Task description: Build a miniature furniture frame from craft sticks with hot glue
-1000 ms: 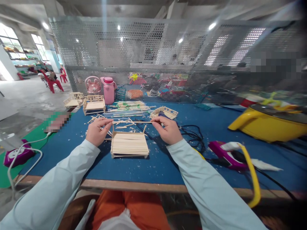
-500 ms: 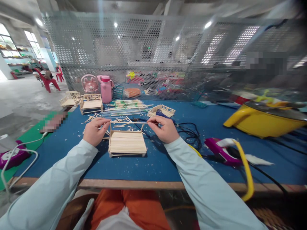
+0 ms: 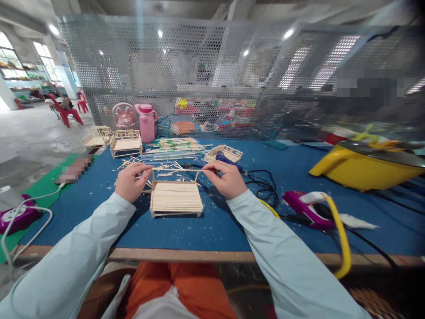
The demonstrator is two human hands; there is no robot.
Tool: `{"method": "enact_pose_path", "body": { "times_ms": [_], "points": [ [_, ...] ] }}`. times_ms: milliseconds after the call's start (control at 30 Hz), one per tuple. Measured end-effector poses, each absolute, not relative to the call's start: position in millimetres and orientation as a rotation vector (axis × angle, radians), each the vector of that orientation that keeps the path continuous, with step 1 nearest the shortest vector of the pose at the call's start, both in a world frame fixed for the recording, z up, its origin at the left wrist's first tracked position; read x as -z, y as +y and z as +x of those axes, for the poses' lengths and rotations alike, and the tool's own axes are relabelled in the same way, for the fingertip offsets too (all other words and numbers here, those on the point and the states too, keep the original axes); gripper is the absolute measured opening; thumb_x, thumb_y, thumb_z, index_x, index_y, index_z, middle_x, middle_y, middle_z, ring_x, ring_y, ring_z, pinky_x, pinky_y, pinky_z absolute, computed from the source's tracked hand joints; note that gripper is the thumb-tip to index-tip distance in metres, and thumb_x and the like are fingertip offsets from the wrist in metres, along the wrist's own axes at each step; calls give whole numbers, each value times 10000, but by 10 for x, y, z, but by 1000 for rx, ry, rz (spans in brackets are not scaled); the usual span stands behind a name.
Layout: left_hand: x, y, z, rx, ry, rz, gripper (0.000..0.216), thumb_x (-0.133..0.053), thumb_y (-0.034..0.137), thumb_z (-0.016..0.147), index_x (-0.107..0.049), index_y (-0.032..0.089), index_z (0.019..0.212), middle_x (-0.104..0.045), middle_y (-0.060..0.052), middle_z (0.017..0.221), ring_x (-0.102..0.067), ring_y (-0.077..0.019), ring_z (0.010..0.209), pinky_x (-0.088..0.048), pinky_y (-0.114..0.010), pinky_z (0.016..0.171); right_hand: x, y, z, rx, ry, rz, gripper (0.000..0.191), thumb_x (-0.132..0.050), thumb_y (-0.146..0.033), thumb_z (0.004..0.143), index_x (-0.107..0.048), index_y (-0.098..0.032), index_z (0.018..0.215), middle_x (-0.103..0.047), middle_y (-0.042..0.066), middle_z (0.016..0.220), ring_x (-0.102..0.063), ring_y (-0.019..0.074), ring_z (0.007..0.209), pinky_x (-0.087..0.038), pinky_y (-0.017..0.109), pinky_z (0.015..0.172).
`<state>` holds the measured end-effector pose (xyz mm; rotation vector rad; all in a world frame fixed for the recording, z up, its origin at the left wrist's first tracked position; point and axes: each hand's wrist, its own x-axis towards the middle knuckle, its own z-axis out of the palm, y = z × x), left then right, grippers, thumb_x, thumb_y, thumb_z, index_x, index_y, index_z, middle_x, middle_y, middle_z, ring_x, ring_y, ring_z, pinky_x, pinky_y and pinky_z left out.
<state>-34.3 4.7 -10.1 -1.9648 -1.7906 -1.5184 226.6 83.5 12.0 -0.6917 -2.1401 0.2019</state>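
Observation:
A thin wooden stick (image 3: 177,170) runs level across the tops of two short posts at the back of a miniature wooden bed frame (image 3: 176,198). My left hand (image 3: 132,180) pinches the stick's left end between thumb and fingers. At the opposite end, my right hand (image 3: 227,178) pinches it in the same way. The little frame stands on the blue tabletop (image 3: 219,235), its slatted top facing up. Just behind my right hand lies a blue-handled tool (image 3: 229,160), partly over another small wooden piece (image 3: 237,154).
Finished-looking miniature frames (image 3: 126,142) stand at the back left, near a pink flask (image 3: 146,124). Loose sticks (image 3: 177,146) are heaped behind my hands. On the right are a yellow pot (image 3: 372,166), a purple power strip (image 3: 307,210) and black cables (image 3: 265,186). A perforated metal screen (image 3: 212,62) borders the back.
Both hands keep their pinch on the stick. My right hand has shifted very slightly left; otherwise the scene looks the same.

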Motion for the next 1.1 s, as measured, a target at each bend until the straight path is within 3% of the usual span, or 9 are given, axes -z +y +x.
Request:
{"method": "enact_pose_path", "body": {
  "times_ms": [867, 1100],
  "points": [
    [119, 77, -359, 1502, -1812, -1946, 235, -534, 320, 780, -715, 174, 812, -695, -40, 784, -596, -137, 683, -439, -222, 563, -99, 841, 2247, -35, -2198, -661, 127, -534, -187, 776, -638, -151, 712, -641, 37, 663, -549, 137, 602, -415, 268, 611],
    [103, 68, -334, 1511, -1799, -1932, 240, -529, 327, 781, -713, 176, 809, -694, -42, 791, -592, -136, 680, -448, -226, 566, -101, 833, 2217, 48, -2209, -657, 149, -499, -213, 816, -626, -159, 759, -657, 51, 731, -573, 155, 683, -415, 275, 663]
  ]
}}
